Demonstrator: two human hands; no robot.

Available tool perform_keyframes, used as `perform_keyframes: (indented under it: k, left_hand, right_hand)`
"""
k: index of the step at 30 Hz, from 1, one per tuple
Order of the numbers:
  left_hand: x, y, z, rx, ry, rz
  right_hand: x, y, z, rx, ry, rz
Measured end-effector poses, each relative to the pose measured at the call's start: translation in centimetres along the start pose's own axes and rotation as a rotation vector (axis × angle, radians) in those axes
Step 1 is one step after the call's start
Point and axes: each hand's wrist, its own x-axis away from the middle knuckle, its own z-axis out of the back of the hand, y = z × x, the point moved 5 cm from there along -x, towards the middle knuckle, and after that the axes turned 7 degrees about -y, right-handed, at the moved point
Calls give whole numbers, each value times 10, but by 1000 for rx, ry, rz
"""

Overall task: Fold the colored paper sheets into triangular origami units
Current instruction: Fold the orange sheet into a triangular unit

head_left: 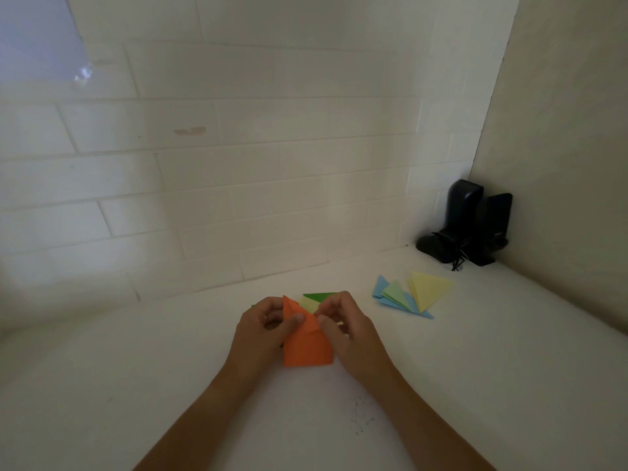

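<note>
Two hands [268,322] [343,321] around orange paper [306,348], pinching both sides.

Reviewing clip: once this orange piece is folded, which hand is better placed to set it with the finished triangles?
Right, probably. The finished triangles lie on the right hand's side. The left hand would have to cross over. Both now pinch the orange paper.

Folded units [407,295] lie right of the hands [307,322], speakers [470,226] behind (in the corner).
</note>
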Motion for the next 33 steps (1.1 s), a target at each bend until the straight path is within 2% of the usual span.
perform_keyframes:
  k: [8, 19, 33]
  left_hand:
    - [-1, -2, -3, -23, -38, 4]
    - [0, -3, -3, 0, -59, 6]
    - [0, -5, -3, -1, -52, 42]
  right_hand:
    - [-1, 4, -6, 209, -94, -25]
    - [2, 0, -8, 144, -144, -15]
    - [-1, 8, -3, 103, -41, -30]
